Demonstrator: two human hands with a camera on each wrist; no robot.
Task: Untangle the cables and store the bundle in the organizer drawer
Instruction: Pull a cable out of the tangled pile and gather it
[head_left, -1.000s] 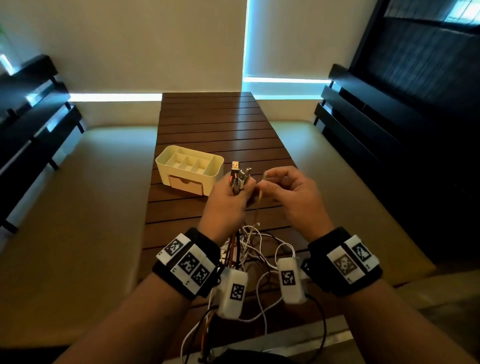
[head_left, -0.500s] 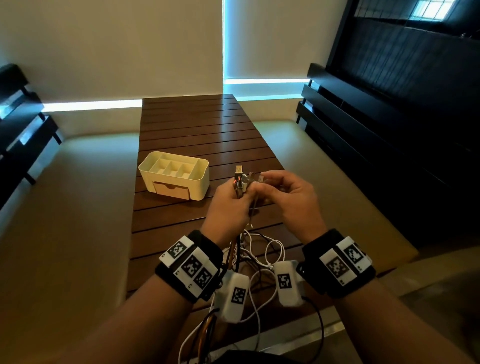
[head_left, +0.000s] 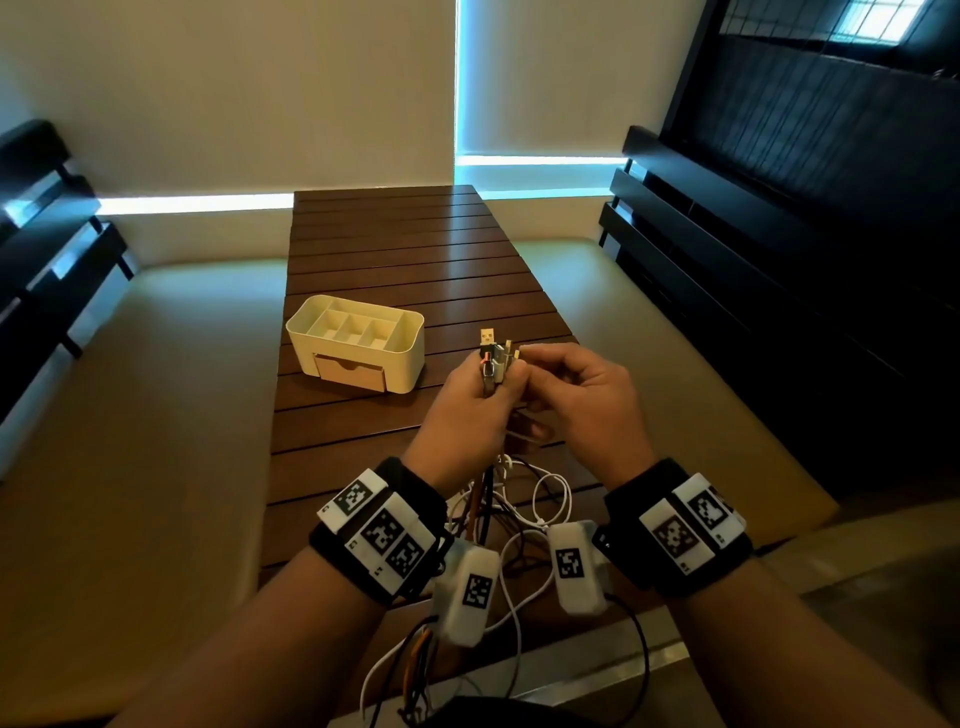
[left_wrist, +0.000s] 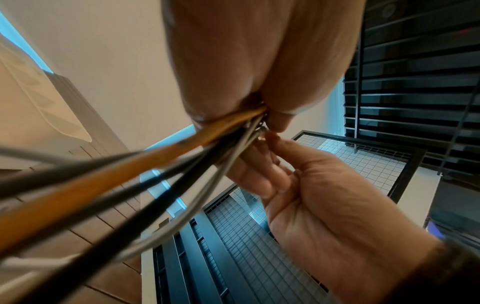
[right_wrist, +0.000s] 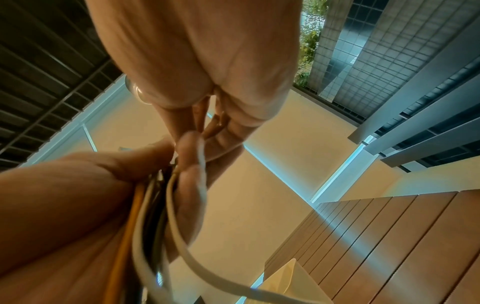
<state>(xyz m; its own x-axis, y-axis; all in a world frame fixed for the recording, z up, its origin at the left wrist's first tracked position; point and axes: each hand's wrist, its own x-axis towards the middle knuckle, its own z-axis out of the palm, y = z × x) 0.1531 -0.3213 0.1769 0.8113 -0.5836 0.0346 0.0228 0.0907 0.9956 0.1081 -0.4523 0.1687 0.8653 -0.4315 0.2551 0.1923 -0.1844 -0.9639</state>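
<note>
My left hand (head_left: 470, 397) grips a bunch of cable plug ends (head_left: 493, 353) upright above the table; the orange, black and white cables (left_wrist: 161, 164) run out of its fist. My right hand (head_left: 563, 379) is pressed against them, pinching a white cable end (right_wrist: 179, 207) at the top of the bunch. The loose cable lengths (head_left: 524, 499) hang down in tangled loops between my wrists. The cream organizer (head_left: 358, 340) stands to the left of my hands, its wooden drawer (head_left: 350, 370) closed.
The slatted wooden table (head_left: 415, 260) stretches away ahead of my hands. Beige cushioned benches (head_left: 130, 415) flank it on both sides, with dark slatted backrests (head_left: 727, 249) behind them. A metal rail (head_left: 597, 675) runs along the near edge.
My right hand has brought its cable end leftwards into the bunch held by my left hand. The head view has shifted, so the organizer sits further left.
</note>
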